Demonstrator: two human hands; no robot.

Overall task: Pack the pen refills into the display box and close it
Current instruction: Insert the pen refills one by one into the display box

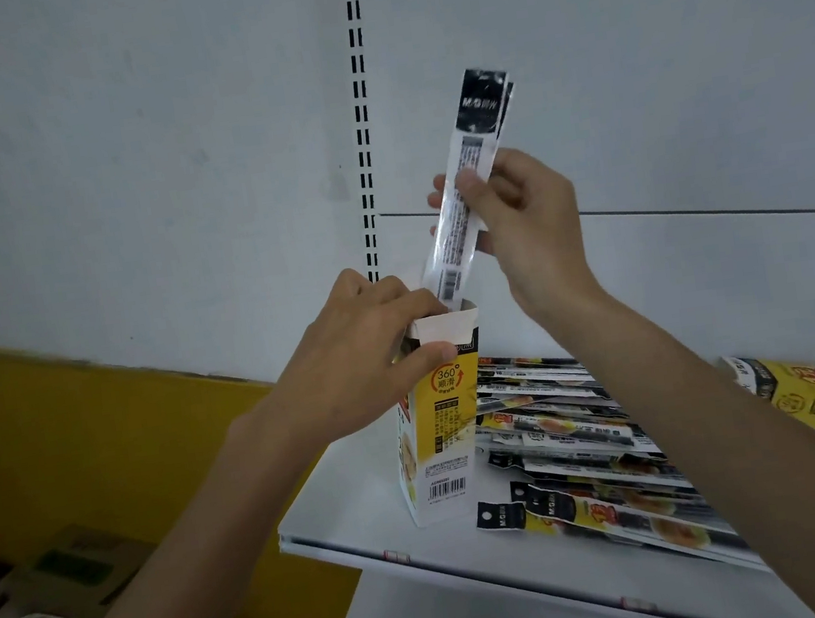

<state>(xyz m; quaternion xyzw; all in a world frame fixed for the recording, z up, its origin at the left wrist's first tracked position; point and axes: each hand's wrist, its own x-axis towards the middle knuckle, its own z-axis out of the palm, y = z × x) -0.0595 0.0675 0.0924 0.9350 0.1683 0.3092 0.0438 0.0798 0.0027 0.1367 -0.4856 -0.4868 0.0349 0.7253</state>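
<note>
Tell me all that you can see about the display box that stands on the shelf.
The display box is a tall, narrow carton, seemingly cardboard, white and yellow with printed text and a barcode low on one face. It stands upright on the white shelf, top flap open. The left hand grips its top, while a refill packet enters the opening.

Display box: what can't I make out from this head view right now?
- Inside of the display box: hidden by its walls and the left hand, so the fill level is unknown.
- Lower end of the refill pack held by the right hand: hidden behind the flap.
- Loose pile: overlapping and blurred, uncountable.
</note>
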